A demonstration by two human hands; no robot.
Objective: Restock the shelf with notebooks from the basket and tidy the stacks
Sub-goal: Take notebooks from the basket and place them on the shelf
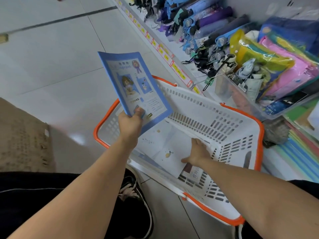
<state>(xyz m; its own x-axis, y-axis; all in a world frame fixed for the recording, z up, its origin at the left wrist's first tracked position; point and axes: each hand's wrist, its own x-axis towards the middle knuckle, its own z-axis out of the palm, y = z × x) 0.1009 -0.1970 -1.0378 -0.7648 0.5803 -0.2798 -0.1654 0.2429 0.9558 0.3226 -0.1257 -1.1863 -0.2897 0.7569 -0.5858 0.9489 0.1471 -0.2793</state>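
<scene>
My left hand (130, 124) grips the near edge of a blue-bordered notebook (133, 83) and holds it up above the left end of the basket. The white basket with an orange rim (229, 128) stands on the floor beside the shelf. My right hand (198, 152) reaches down inside it, fingers on the far edge of a white notebook (165, 152) lying on the basket's bottom. Whether those fingers curl round the edge is hidden. A darker notebook (191, 171) peeks out beneath the white one.
The low white shelf (172, 49) runs along the right with yellow price tags, folded umbrellas (207, 28) and coloured plastic pouches (276, 62). Striped coloured stacks (300, 152) lie at the near right. A cardboard box (22, 140) stands at the left, my shoe (136, 192) near the basket.
</scene>
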